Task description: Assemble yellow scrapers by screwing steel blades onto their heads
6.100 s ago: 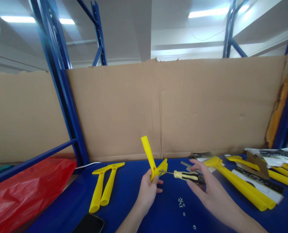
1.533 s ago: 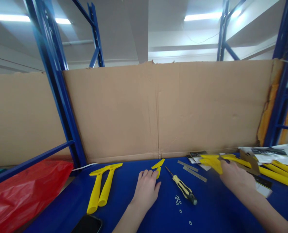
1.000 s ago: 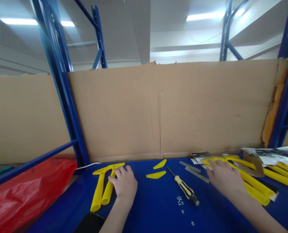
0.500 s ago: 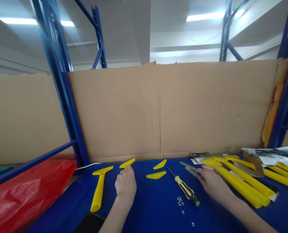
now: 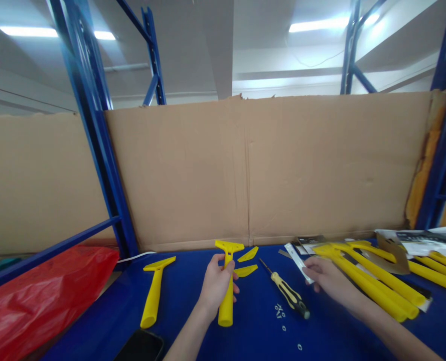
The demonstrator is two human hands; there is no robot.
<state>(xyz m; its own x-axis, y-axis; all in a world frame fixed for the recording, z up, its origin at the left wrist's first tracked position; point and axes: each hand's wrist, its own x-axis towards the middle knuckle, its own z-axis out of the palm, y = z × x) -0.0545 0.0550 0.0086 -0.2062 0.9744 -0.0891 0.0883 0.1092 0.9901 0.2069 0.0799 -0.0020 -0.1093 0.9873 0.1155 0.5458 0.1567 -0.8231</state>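
My left hand (image 5: pixel 218 282) is closed round the handle of a yellow scraper (image 5: pixel 226 307), its wide head pointing away from me. In my right hand (image 5: pixel 325 275), a thin silvery scraper blade (image 5: pixel 298 261) is pinched between thumb and fingers, raised at an angle. Another flat blade (image 5: pixel 284 253) lies on the table just behind it. Between the hands are two yellow clamp plates (image 5: pixel 248 254) and a screwdriver (image 5: pixel 287 292) with a cream and black handle. A second yellow scraper (image 5: pixel 153 295) lies left of my left hand.
Small nuts and screws (image 5: pixel 279 312) are scattered on the blue table (image 5: pixel 253 331). More yellow scraper bodies (image 5: pixel 377 283) are piled at the right. A black phone (image 5: pixel 144 346) lies in front, a red bag (image 5: pixel 45 306) at left. Cardboard (image 5: pixel 185 175) walls the back.
My left hand has lifted the scraper and moved it right, its head now facing away. My right hand has picked up one blade and tilted it.
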